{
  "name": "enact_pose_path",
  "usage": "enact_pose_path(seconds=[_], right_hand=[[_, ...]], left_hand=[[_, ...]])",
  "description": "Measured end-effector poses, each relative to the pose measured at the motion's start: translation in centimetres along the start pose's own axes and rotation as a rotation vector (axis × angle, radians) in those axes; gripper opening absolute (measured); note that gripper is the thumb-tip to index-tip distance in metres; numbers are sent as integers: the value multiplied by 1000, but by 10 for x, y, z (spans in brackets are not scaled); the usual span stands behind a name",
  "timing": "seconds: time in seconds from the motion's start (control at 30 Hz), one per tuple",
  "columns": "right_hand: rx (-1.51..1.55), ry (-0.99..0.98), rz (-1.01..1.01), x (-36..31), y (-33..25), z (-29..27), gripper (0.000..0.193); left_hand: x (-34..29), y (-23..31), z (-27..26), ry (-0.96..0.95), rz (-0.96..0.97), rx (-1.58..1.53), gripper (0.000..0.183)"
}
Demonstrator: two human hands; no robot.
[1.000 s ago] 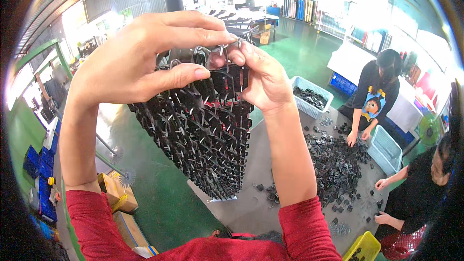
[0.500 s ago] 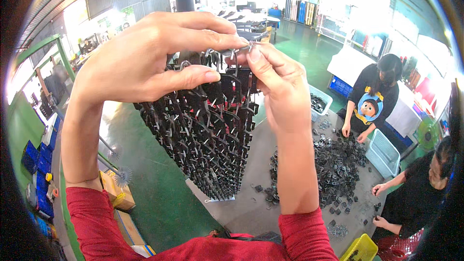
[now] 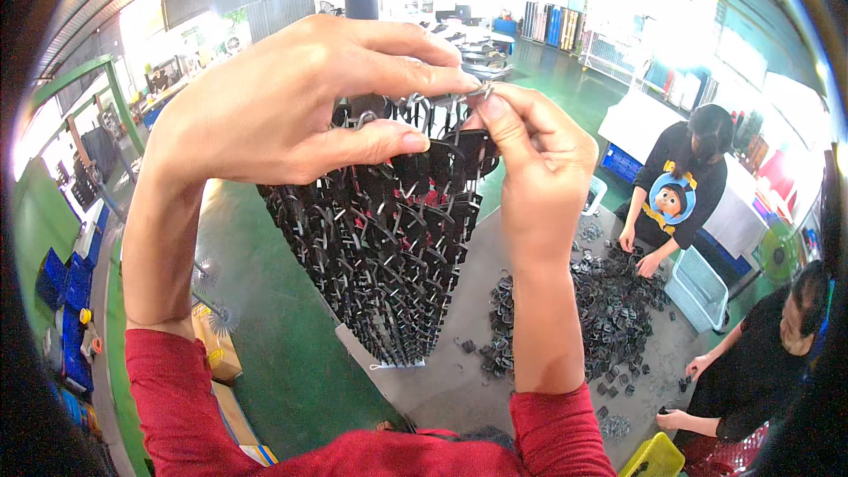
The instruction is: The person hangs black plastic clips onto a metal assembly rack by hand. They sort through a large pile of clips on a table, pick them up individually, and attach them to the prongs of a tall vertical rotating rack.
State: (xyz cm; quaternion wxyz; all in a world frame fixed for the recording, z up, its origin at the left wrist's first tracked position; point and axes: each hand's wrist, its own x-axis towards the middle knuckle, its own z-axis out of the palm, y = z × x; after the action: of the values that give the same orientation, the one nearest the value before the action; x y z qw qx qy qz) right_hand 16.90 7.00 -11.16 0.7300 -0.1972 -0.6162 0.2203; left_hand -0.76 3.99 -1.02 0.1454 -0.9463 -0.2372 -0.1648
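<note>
In front of me hangs a tall rack [image 3: 371,256], densely filled with rows of small black parts and bent metal hooks. My left hand [image 3: 265,106] reaches over its top row, fingers stretched out and the thumb apart below them, against the hooks. Its fingertips meet those of my right hand [image 3: 543,155] at the top right corner. There my right thumb and forefinger pinch a small bent metal hook [image 3: 483,93]. A black part shows just under that pinch; whether it hangs on this hook is hidden.
A grey table [image 3: 459,389] on the right bears a heap of black parts [image 3: 609,309]. Two people in black sort pieces at its far and right sides. A pale blue basket [image 3: 698,291] and a yellow basket [image 3: 655,458] stand by it. Cardboard boxes [image 3: 216,349] lie at the left.
Both hands and the rack's top appear shifted slightly rightward in the view. The right hand keeps its pinch at the top corner. The person at the right has turned a little.
</note>
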Motion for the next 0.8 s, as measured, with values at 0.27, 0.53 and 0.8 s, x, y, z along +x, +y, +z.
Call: enact_pose_path(seconds=[0.27, 0.53, 0.8], right_hand=[[64, 31, -17, 3, 5, -9, 9], [158, 51, -26, 5, 9, -16, 10], [136, 83, -2, 5, 10, -22, 10]], left_hand=[[6, 1, 4, 6, 28, 36, 46], [18, 10, 5, -8, 22, 67, 47], [23, 13, 7, -27, -54, 24, 47]])
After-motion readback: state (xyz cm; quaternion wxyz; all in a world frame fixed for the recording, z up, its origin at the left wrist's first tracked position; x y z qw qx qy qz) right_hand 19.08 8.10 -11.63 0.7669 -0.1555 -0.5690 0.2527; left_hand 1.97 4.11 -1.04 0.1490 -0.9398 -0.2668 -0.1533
